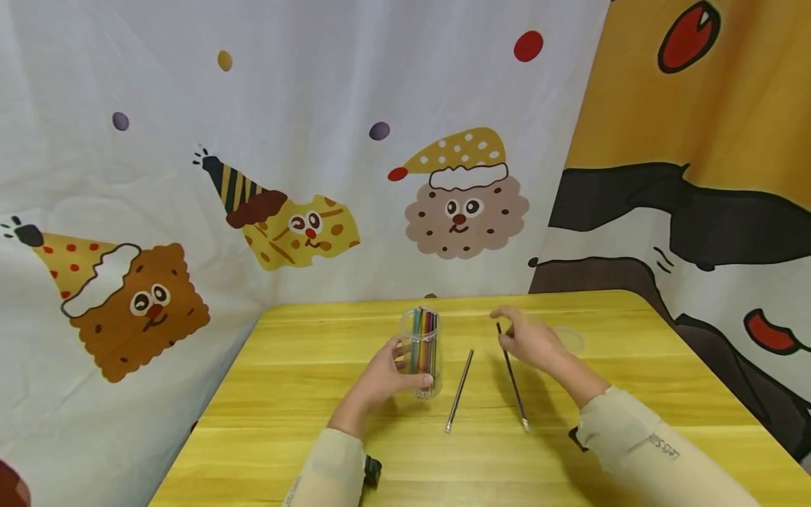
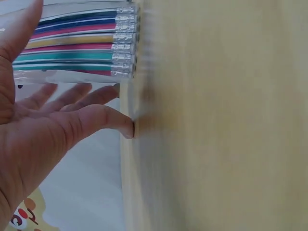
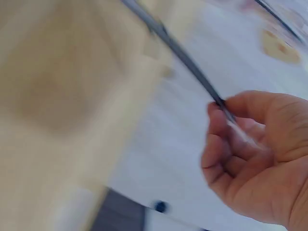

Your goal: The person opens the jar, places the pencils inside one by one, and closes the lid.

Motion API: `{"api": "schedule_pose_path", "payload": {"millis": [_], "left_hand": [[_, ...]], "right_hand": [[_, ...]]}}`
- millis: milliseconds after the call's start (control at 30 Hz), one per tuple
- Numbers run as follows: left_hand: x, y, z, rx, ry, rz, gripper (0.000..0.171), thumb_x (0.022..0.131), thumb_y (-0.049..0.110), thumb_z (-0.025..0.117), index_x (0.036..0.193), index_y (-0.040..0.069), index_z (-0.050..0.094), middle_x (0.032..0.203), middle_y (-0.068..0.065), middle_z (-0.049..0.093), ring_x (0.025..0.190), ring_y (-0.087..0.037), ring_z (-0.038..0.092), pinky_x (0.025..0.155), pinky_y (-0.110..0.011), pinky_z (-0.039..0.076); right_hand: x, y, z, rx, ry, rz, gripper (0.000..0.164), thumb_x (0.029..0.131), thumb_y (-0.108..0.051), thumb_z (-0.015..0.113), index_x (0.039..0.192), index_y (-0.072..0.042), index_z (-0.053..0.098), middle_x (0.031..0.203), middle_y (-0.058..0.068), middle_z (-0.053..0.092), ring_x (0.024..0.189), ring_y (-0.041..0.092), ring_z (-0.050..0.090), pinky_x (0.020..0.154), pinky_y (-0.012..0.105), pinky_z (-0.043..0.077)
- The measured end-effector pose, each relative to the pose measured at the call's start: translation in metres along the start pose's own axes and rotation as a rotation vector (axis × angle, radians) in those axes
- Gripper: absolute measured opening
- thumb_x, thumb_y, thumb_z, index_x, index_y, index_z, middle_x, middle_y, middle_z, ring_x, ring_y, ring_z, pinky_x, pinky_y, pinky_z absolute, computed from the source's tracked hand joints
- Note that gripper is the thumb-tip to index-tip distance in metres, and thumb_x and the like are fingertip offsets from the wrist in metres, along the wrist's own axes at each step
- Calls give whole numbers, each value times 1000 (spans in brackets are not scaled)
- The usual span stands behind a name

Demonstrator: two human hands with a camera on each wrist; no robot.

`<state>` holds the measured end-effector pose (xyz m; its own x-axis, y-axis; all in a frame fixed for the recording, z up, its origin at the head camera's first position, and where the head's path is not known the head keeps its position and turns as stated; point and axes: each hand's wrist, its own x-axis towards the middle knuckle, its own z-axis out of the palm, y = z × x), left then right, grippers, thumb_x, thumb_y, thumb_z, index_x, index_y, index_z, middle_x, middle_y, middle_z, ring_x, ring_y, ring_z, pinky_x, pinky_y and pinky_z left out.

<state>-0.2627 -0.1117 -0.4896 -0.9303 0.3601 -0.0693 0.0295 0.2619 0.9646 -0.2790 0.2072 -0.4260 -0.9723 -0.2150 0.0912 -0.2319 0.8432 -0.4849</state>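
Note:
A clear plastic cylinder (image 1: 437,377) stands upright on the table, filled with pencils (image 1: 423,341) in teal, pink, yellow and dark colours. Their metal-banded ends (image 2: 123,45) are at its bottom. My left hand (image 1: 383,377) holds the cylinder from the left, thumb across its near side and other fingers around behind. To the right, my right hand (image 1: 533,343) pinches a dark pencil (image 1: 512,377) near its upper end between thumb and fingertips. That pencil slants down, its pale eraser end low towards me. Between the hands lies another dark pencil (image 1: 460,389) on the table.
A clear round lid (image 1: 571,339) lies behind the right wrist on the yellow wood-grain table (image 1: 304,394). A white cloth (image 1: 317,91) printed with cartoon biscuits hangs behind the table's far edge.

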Motion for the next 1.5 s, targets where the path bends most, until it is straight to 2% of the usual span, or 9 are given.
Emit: {"api": "schedule_pose_path", "payload": {"millis": [100, 233, 300, 367, 500, 667, 833, 1033, 1500], "left_hand": [[2, 1, -3, -16, -16, 9, 104, 87, 30, 92, 170, 23, 28, 171, -18, 39, 152, -48, 45, 119, -63, 46], [2, 2, -3, 10, -25, -2, 105, 88, 33, 91, 171, 22, 27, 169, -17, 42, 150, -44, 48, 118, -62, 48], [2, 2, -3, 14, -24, -9, 104, 89, 35, 90, 171, 21, 28, 168, -17, 45, 149, -43, 50, 117, -61, 49], [3, 2, -2, 6, -23, -11, 104, 89, 35, 90, 171, 21, 28, 167, -17, 46, 148, -42, 51, 117, -60, 49], [5, 3, 0, -8, -29, -12, 101, 89, 32, 90, 170, 23, 31, 166, -16, 48, 148, -41, 52, 117, -60, 50], [5, 2, 1, 4, -28, -25, 101, 90, 33, 90, 170, 23, 30, 165, -16, 49, 147, -40, 54, 116, -60, 50], [5, 1, 0, 17, -14, -41, 101, 89, 35, 90, 170, 22, 31, 164, -16, 51, 146, -40, 54, 115, -62, 51], [6, 0, -2, 28, -23, -38, 101, 89, 38, 90, 170, 22, 31, 160, -17, 54, 144, -39, 55, 114, -62, 51], [5, 0, -2, 33, -34, -36, 98, 89, 37, 89, 169, 23, 34, 157, -19, 56, 142, -39, 57, 113, -61, 52]], "right_hand": [[7, -25, -37, 114, 226, -138, 36, 105, -10, 63, 142, -10, 64, 73, 6, 71, 53, 13, 45, 50, 26, 36], [6, -67, -78, 234, 575, -300, 28, 104, -9, 68, 131, -11, 71, 86, 9, 76, 63, 11, 52, 57, 19, 41], [5, -85, -89, 312, 677, -360, 30, 103, -8, 70, 133, -11, 71, 85, 10, 75, 67, 11, 52, 60, 17, 41], [6, -100, -92, 367, 709, -413, 35, 102, -6, 71, 136, -9, 67, 86, 10, 75, 70, 11, 54, 64, 16, 42], [12, -117, -77, 326, 651, -500, 38, 100, -5, 73, 136, -2, 61, 88, 10, 77, 73, 14, 57, 65, 21, 45], [24, -118, -48, 194, 565, -551, 32, 98, -5, 75, 128, -3, 63, 86, 8, 79, 65, 15, 61, 57, 24, 47], [30, -114, -24, 134, 435, -555, 29, 99, -7, 73, 127, -4, 65, 87, 8, 81, 60, 12, 66, 51, 23, 49], [25, -111, -2, 84, 294, -478, 25, 101, -12, 72, 125, -8, 66, 88, 5, 82, 57, 3, 62, 52, 21, 50], [20, -111, 9, -62, 280, -428, 7, 99, -19, 76, 102, -15, 81, 96, -1, 77, 81, 15, 70, 66, 30, 59]]}}
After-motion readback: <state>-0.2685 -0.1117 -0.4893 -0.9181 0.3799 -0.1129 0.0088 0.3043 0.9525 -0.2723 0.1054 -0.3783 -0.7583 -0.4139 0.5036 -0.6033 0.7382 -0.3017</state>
